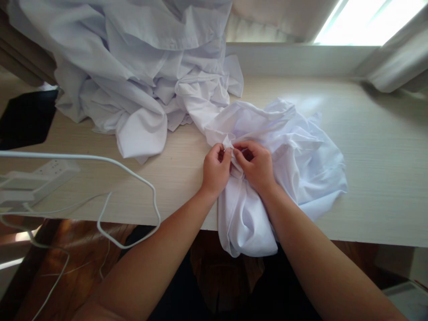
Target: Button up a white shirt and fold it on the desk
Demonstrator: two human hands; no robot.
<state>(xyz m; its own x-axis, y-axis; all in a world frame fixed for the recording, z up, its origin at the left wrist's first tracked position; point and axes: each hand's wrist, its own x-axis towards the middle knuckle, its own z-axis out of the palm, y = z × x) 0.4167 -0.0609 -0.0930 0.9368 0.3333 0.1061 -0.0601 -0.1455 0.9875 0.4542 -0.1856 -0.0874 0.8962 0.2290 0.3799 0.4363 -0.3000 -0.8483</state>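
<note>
A crumpled white garment [301, 165] lies on the pale wooden table, and its lower part hangs over the front edge. Near its left side, my left hand [217, 167] pinches a small fold of the white cloth between thumb and fingers. Close beside it on the right, my right hand [254, 162] pinches the same bit of cloth, the fingertips of both hands almost touching. Whatever small detail lies between the fingertips is too small to make out.
A big heap of white garments [133, 67] covers the table's [187, 178] back left. At the left are a power strip [50, 171], a looping white cable [133, 171] and a dark flat object [28, 118]. Curtains [397, 58] hang behind.
</note>
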